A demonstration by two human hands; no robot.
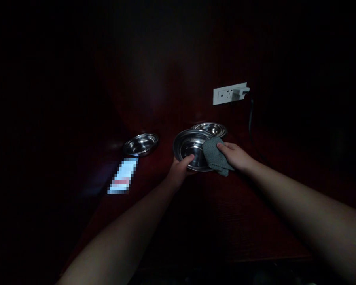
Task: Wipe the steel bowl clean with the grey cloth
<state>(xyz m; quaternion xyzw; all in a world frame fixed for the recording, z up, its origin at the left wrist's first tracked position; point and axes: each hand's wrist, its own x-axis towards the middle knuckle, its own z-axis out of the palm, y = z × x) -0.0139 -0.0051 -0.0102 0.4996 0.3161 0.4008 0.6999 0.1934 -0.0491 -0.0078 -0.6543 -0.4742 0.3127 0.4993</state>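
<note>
While your left hand pinches the near rim of the tilted steel bowl, your right hand presses the grey cloth against its right rim.

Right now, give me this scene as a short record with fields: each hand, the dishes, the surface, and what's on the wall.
left hand: left hand holds the near rim of the tilted steel bowl, thumb inside
right hand: right hand presses a grey cloth against that bowl's right rim
other dishes: second steel bowl to the left; third steel bowl behind the held one
surface: dark red wooden table
wall: white socket strip with a plug and black cable
lighting: very dim
</note>
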